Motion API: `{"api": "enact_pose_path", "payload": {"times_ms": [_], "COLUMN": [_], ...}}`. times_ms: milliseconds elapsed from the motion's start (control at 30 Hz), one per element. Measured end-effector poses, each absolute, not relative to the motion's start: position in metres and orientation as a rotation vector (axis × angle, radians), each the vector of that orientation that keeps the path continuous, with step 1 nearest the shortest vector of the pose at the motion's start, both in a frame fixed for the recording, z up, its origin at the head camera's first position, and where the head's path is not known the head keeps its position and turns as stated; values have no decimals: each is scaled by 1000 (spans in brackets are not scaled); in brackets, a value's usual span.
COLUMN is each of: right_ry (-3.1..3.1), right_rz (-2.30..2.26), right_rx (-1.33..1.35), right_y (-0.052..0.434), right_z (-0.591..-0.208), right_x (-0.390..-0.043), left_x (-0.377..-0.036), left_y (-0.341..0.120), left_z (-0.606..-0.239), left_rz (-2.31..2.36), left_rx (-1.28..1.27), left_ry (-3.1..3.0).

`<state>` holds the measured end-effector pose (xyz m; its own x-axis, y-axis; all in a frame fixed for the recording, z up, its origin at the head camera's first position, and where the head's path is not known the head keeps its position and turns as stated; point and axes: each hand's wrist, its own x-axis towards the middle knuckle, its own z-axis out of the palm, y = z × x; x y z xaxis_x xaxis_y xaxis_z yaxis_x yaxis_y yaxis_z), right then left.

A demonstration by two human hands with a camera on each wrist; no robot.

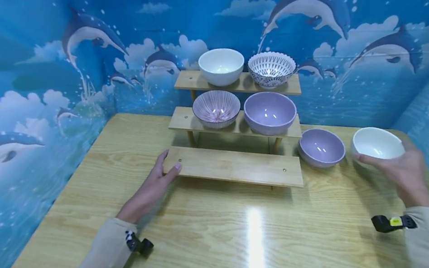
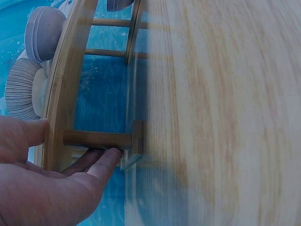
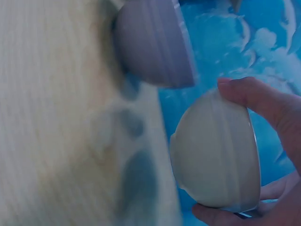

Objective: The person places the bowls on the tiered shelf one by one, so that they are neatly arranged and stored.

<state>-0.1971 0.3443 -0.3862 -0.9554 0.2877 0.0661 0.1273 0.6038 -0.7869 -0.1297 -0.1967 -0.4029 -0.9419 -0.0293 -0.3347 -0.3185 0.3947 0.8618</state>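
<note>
Head view showed the right hand with its grip clamped on a white bowl, lifted at the far right beside a purple bowl on the surface. The left hand pinched the left end of the rack's bottom shelf. Four bowls filled the upper shelves. Right wrist view was blurred.

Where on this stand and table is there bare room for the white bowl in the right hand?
The bottom shelf is bare from the left hand to its right end. The table in front is open too. The two upper shelves are full; the lilac bowl crowds the table beside the white bowl.
</note>
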Motion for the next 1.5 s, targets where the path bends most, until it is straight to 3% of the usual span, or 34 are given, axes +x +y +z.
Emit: {"api": "enact_pose_path", "payload": {"times_ms": [333, 633, 1500], "right_ry": [-2707, -2730, -2857], "right_rz": [1187, 1190, 1259], "right_rx": [-345, -83, 396], "right_y": [323, 290, 188], "right_z": [-351, -333, -334], "right_x": [-178, -157, -139], "left_x": [-129, -130, -132], "left_y": [-198, -199, -197], "left_z": [-403, -404, -403], "left_rz": [1577, 1574, 1568], "left_rx": [-295, -292, -322], "left_ry": [2385, 2385, 2388]}}
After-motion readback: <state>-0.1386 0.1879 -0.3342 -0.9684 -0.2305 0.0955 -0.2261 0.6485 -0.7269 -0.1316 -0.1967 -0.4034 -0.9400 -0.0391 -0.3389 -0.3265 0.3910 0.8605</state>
